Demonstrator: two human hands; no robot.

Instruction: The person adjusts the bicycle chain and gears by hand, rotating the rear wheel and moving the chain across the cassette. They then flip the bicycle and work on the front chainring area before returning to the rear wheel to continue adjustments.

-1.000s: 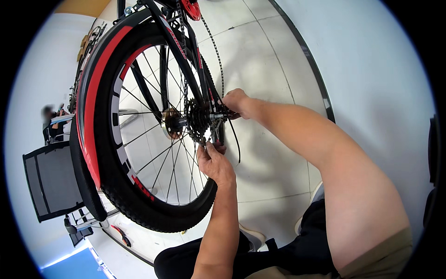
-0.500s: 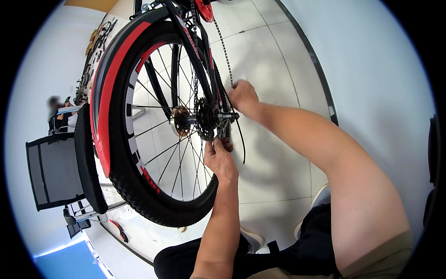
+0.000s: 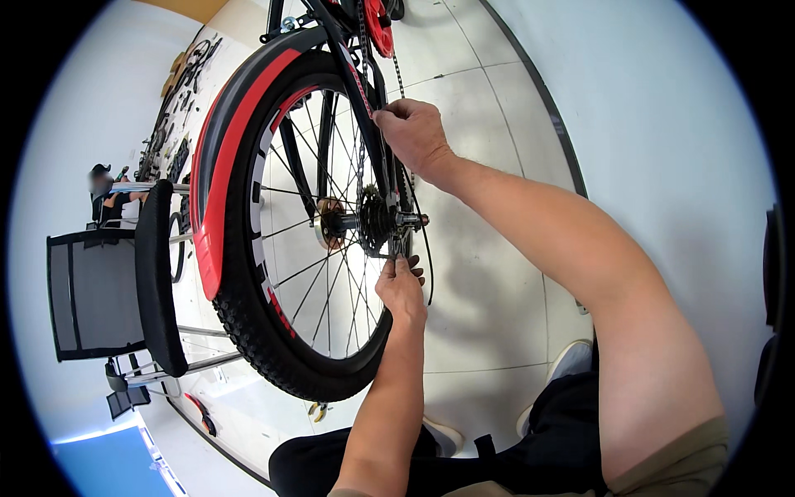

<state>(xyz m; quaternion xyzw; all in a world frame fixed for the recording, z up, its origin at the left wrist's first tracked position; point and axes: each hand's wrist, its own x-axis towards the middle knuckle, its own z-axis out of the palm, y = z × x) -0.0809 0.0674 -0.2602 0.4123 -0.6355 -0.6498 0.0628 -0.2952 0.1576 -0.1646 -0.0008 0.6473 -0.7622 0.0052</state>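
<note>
A bicycle's rear wheel (image 3: 240, 273) with a black knobby tyre stands in front of me, partly covered by a red and black mudguard (image 3: 217, 190). My left hand (image 3: 402, 290) is closed on the rear derailleur (image 3: 401, 243), just below the cassette (image 3: 376, 220); its fingertips are partly hidden. Higher up, my right hand (image 3: 416, 139) is closed, thumb and fingers pinched together beside the black frame tube (image 3: 361, 98). What it pinches cannot be made out. The chain (image 3: 362, 137) runs between the cassette and the red chainring (image 3: 379, 29). A thin black cable (image 3: 429, 261) hangs beside the axle.
A chair (image 3: 99, 294) with a grey mesh panel stands left of the wheel. Yellow-handled pliers (image 3: 318, 410) lie on the tiled floor (image 3: 484, 331) below the tyre. Further back, a person (image 3: 114, 199) sits near many bicycle parts (image 3: 178, 99). A white wall (image 3: 662, 149) rises at right.
My right hand has moved up and left, from the chain's lower run to beside the frame tube. My left hand stays at the derailleur. The view has shifted slightly.
</note>
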